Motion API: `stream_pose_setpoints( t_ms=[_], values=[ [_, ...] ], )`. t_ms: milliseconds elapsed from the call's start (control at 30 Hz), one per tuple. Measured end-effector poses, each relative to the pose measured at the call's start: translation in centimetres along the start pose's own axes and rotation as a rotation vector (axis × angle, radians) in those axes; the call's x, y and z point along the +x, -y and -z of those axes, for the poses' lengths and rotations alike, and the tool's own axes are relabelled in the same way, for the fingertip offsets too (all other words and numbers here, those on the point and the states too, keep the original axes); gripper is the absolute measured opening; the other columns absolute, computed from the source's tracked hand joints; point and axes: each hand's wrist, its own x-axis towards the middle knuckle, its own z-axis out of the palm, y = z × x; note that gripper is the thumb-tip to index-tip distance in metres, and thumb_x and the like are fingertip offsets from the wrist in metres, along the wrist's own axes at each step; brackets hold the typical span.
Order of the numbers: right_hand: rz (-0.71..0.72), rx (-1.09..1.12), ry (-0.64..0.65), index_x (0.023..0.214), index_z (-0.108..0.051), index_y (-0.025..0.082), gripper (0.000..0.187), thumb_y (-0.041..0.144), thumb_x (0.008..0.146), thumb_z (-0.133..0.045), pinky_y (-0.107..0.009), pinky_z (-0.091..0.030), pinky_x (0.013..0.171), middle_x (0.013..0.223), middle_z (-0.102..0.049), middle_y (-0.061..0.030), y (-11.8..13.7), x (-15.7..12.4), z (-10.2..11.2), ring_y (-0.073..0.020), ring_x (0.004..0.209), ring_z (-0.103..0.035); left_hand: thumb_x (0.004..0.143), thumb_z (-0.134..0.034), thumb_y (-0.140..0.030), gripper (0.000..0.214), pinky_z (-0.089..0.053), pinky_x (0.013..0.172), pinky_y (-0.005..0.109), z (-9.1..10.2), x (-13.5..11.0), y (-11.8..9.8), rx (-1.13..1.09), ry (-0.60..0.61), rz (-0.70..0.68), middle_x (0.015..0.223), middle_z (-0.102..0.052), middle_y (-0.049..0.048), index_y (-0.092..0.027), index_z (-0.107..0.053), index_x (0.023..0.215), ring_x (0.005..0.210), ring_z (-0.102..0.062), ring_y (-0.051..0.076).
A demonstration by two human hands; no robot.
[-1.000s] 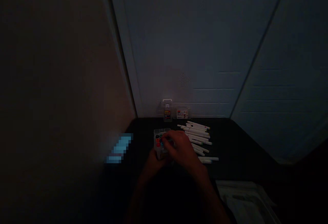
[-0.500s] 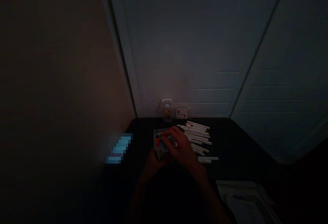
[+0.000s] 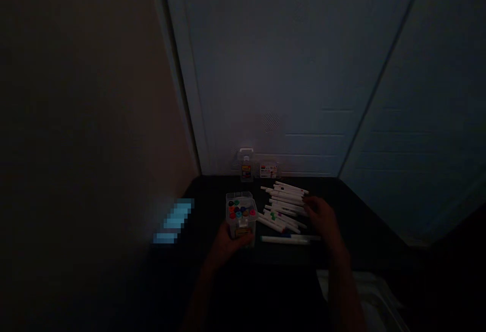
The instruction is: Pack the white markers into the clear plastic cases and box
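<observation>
My left hand [image 3: 224, 246] is wrapped round the lower front of a clear plastic case [image 3: 247, 226] standing on the dark table. Inside it several markers stand upright, their red, orange, blue, teal and pink caps [image 3: 238, 210] facing up. To the right lies a loose pile of white markers [image 3: 286, 198], roughly side by side. At the right ends of that pile, my right hand [image 3: 322, 216] has its thumb and fingers bent together on a marker; the dim light blurs the exact grip. Two more markers [image 3: 284, 240] lie nearer the table's front edge.
By the back wall stand an upright clear case [image 3: 246, 165] with a handle and label, and a low clear box [image 3: 269, 170] with a white label. A pale clear tray [image 3: 374, 291] sits below the table at front right. A wall [image 3: 114, 119] rises close on the left.
My right hand has moved from over the case's caps rightward to the pile of markers. The capped markers in the case now show fully. My left hand stays on the case.
</observation>
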Motion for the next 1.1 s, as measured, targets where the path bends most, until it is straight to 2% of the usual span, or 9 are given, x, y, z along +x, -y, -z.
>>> stream_pose_setpoints(
  t_ms=[100,233,400,533,700,900,1100],
  values=[
    [-0.073,-0.059,0.113,0.096,-0.075,0.022,0.021,0.028,0.080,-0.063,-0.043,-0.054,0.094,0.102,-0.077,-0.0113,-3.0,-0.2,0.5,-0.0286,0.099,-0.072,0.052,-0.101,-0.044,0.075,-0.061,0.093,0.047,0.0,0.1,0.1,0.001,-0.001,-0.006,0.111,-0.081,0.0141,-0.015,-0.071,0.115,0.104,-0.077,0.035],
    [-0.101,-0.031,0.184,0.094,-0.077,0.022,0.021,0.022,0.076,-0.066,-0.039,-0.056,0.093,0.104,-0.079,-0.0103,-4.3,-0.4,0.1,-0.0273,0.100,-0.074,0.051,-0.101,-0.044,0.075,-0.062,0.091,0.046,0.2,0.2,0.4,0.004,-0.015,0.001,0.110,-0.081,0.0133,-0.016,-0.071,0.114,0.103,-0.077,0.035],
    [-0.116,-0.006,0.224,0.098,-0.076,0.023,0.022,0.021,0.077,-0.068,-0.037,-0.056,0.089,0.104,-0.079,-0.0086,-4.2,-0.6,-0.1,-0.0260,0.097,-0.075,0.052,-0.101,-0.041,0.072,-0.062,0.092,0.044,0.1,0.1,0.3,0.001,-0.024,0.007,0.112,-0.081,0.0121,-0.017,-0.072,0.113,0.103,-0.077,0.034],
    [-0.122,0.074,0.211,0.103,-0.073,0.023,0.023,0.028,0.081,-0.069,-0.035,-0.057,0.083,0.105,-0.079,-0.0081,-3.7,-0.7,0.0,-0.0247,0.094,-0.075,0.045,-0.103,-0.042,0.076,-0.063,0.090,0.045,0.0,0.0,0.0,0.005,-0.068,0.035,0.109,-0.082,0.0138,-0.014,-0.072,0.109,0.100,-0.078,0.035],
    [-0.143,0.011,0.184,0.111,-0.073,0.023,0.033,0.033,0.080,-0.073,-0.033,-0.056,0.076,0.098,-0.079,-0.0064,-3.7,-0.6,-0.2,-0.0238,0.088,-0.075,0.047,-0.102,-0.041,0.074,-0.063,0.089,0.043,-0.2,-0.1,-0.3,-0.015,-0.047,0.020,0.107,-0.082,0.0128,-0.015,-0.072,0.110,0.101,-0.078,0.034],
    [-0.131,0.005,0.216,0.105,-0.075,0.024,0.026,0.033,0.082,-0.072,-0.035,-0.056,0.083,0.105,-0.079,-0.0076,-4.7,-0.6,-0.6,-0.0249,0.094,-0.075,0.044,-0.103,-0.039,0.074,-0.063,0.089,0.044,-0.2,-0.1,-0.5,0.005,-0.069,0.030,0.105,-0.082,0.0111,-0.017,-0.072,0.107,0.100,-0.078,0.035],
    [-0.146,0.014,0.203,0.102,-0.075,0.022,0.025,0.037,0.082,-0.072,-0.040,-0.056,0.090,0.109,-0.078,-0.0097,-4.2,-0.6,-0.5,-0.0275,0.100,-0.074,0.049,-0.102,-0.040,0.074,-0.063,0.090,0.045,0.0,0.2,0.4,0.000,-0.053,0.031,0.109,-0.082,0.0123,-0.016,-0.070,0.112,0.101,-0.078,0.034]
  ],
)
